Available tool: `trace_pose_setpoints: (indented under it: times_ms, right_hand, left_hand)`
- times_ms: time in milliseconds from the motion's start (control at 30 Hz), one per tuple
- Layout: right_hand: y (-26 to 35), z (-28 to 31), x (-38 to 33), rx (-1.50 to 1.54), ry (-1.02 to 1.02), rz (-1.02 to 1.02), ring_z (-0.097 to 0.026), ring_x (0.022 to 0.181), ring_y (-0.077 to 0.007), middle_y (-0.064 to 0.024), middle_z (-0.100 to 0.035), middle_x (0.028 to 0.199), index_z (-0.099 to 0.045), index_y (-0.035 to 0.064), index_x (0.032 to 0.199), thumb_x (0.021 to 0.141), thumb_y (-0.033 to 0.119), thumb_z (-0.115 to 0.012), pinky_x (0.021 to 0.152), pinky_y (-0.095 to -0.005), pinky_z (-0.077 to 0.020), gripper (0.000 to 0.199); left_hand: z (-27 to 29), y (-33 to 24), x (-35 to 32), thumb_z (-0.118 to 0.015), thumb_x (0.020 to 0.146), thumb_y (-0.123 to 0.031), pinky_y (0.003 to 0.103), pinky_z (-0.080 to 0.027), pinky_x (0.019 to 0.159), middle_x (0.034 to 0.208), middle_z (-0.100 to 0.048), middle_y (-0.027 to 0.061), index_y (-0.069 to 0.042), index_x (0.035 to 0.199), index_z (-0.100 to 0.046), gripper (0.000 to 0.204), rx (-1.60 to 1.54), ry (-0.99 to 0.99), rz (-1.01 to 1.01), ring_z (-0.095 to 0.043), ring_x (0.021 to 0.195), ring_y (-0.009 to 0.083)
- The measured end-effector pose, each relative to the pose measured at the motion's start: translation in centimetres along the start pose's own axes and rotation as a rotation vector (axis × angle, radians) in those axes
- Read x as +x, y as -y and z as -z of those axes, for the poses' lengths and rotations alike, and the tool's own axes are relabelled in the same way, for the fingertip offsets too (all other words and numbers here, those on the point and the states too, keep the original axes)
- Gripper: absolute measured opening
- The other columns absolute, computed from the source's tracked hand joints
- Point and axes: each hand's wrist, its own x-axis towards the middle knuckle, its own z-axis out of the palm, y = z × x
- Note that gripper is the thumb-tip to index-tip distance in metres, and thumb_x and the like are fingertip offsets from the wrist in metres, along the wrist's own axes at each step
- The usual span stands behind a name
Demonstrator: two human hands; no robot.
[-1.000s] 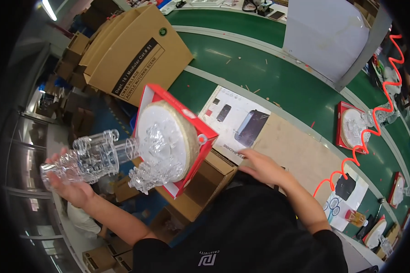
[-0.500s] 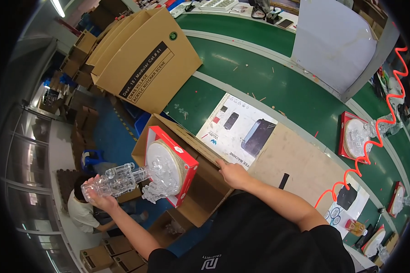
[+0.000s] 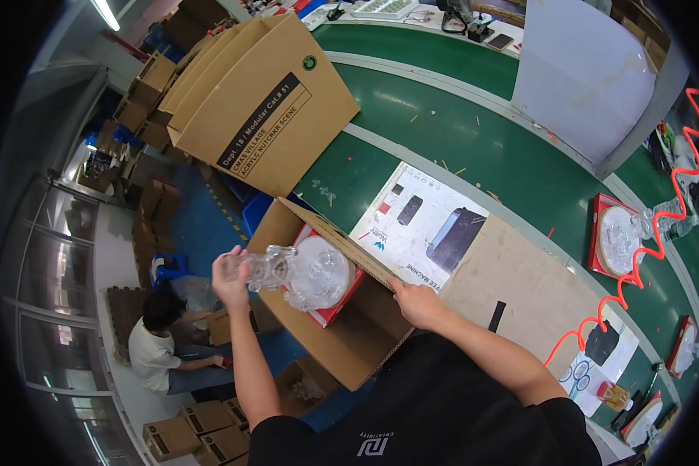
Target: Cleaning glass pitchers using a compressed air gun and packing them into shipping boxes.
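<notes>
Lowering a clear plastic ornament [image 3: 268, 268] on its red-edged round base [image 3: 322, 276] into an open cardboard carton [image 3: 349, 342] — left hand [image 3: 231, 281] closed around the clear piece, right hand [image 3: 415, 303] flat on the carton's flap, fingers spread, gripping nothing. Next, likely: easing the piece down level so the base seats flat, flap kept clear. Beyond, a green work table [image 3: 443, 116] with a printed sheet [image 3: 419, 225] and brown board [image 3: 512, 287] — farther off, flattened cartons [image 3: 264, 101], a red coiled hose [image 3: 660, 233], a seated person [image 3: 159, 349] on the floor.
</notes>
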Motion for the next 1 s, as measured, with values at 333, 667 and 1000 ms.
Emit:
trace_pose_setpoints:
  times_ms: [333,667,1000]
  right_hand:
    - [0.6,0.6,-0.3,-0.070,0.093,-0.026,-0.068,0.080,-0.0394,-0.0241,-0.067,0.100,-0.044,0.0010,0.130,0.087,0.006,-0.050,0.069,-0.0481,-0.0541,0.044]
    - [0.6,0.2,-0.1,-0.057,0.060,-0.014,-0.067,0.080,-0.0386,-0.0238,-0.066,0.102,-0.042,0.0019,0.132,0.086,0.007,-0.055,0.069,-0.0475,-0.0538,0.049]
    - [0.1,-0.2,-0.4,-0.043,0.006,-0.055,-0.068,0.076,-0.0369,-0.0190,-0.069,0.088,-0.050,0.0065,0.124,0.085,0.012,-0.053,0.063,-0.0498,-0.0528,0.039]
  left_hand:
    - [-5.5,7.2,0.4,-0.088,0.065,-0.025,0.039,-0.054,0.083,0.100,-0.071,0.0198,0.001,0.104,-0.062,0.053,0.722,0.133,0.283,-0.070,0.093,0.0305]
    - [-9.5,15.0,-3.4,-0.089,0.064,-0.013,0.038,-0.052,0.088,0.104,-0.069,0.0177,-0.002,0.108,-0.059,0.055,0.638,-0.051,0.393,-0.068,0.098,0.0314]
    - [-13.0,20.1,-8.2,-0.088,0.064,-0.009,0.037,-0.049,0.093,0.110,-0.066,0.0155,-0.004,0.112,-0.058,0.057,0.594,-0.058,0.397,-0.064,0.104,0.0295]
